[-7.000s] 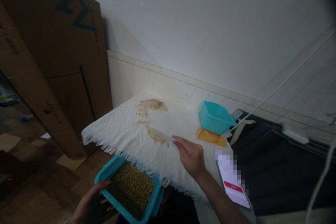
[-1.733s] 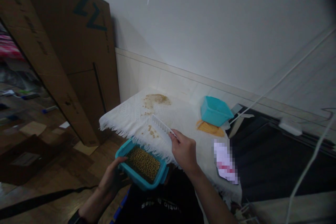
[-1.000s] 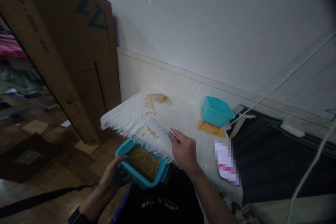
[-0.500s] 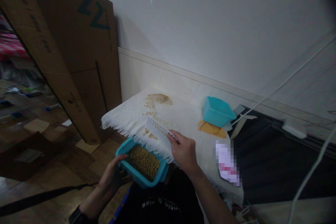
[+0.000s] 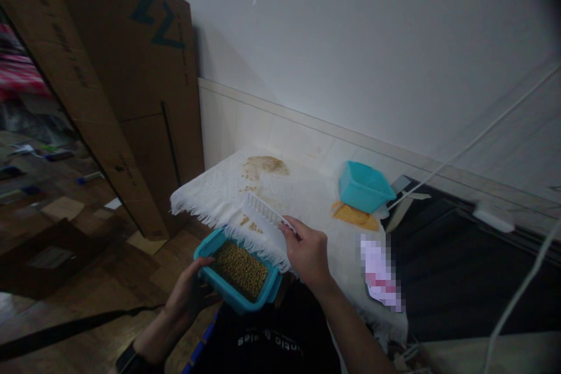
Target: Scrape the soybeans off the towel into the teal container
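My left hand grips the left end of a blue plastic basket, thumb over the rim. Yellowish beans cover its bottom. The basket is held just below the fringed edge of the white tablecloth, and some fringe hangs over it. In my right hand is a white slotted plastic tool, like a comb or brush, held by its end just above or against the cloth. A few loose beans lie between the tool and the fringe. Farther back sits a scattered patch of beans and debris.
At the table's right stand another blue basket and a yellow cloth. A blurred-out packet lies nearer. A tall cardboard box leans at the left, and a white cable crosses on the right.
Almost nothing differs. The tool and a few beans near the fringe have shifted very slightly; both hands keep their holds.
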Available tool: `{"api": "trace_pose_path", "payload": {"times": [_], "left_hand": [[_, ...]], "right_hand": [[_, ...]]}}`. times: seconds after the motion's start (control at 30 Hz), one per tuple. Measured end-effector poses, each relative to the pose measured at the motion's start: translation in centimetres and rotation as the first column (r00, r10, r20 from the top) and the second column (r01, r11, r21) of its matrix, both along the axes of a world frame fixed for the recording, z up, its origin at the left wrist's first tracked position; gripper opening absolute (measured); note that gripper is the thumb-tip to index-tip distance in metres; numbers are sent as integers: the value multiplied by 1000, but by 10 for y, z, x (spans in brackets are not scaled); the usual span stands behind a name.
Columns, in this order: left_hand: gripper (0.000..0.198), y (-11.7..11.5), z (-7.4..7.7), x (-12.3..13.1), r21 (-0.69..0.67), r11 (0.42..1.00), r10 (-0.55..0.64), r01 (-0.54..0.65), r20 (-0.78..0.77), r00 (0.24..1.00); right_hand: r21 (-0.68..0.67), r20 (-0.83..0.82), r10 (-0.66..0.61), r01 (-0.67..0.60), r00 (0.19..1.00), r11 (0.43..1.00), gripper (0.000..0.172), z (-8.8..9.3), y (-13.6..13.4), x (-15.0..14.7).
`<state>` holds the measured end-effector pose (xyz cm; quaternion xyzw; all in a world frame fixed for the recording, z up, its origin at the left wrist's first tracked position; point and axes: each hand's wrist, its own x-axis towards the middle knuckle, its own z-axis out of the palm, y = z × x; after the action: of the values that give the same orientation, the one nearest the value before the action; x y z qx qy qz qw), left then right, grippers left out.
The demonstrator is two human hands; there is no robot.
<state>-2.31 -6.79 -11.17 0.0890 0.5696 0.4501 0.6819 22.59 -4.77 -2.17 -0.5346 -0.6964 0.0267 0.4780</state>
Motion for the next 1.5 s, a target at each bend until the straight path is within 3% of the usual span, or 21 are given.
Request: {"api": "trace_pose_path", "payload": {"times": [0.3, 0.6, 1.2, 1.5], "left_hand": [[20, 1, -9, -2, 22, 1000, -5, 5, 7, 1000], [17, 2, -3, -1, 13, 1000, -5, 5, 12, 1000], [30, 5, -19, -9, 31, 999, -26, 26, 15, 1000], [29, 6, -19, -12, 42, 999, -12, 11, 19, 1000]], "right_hand": [[-10, -3, 9, -9, 1000, 1000, 27, -2, 1, -1], [-2, -27, 37, -37, 999, 999, 25, -1, 1, -5], [-7, -35, 28, -28, 999, 1000, 28, -1, 1, -9], [4, -39, 23, -23, 999, 1000, 28, -3, 1, -12]]}}
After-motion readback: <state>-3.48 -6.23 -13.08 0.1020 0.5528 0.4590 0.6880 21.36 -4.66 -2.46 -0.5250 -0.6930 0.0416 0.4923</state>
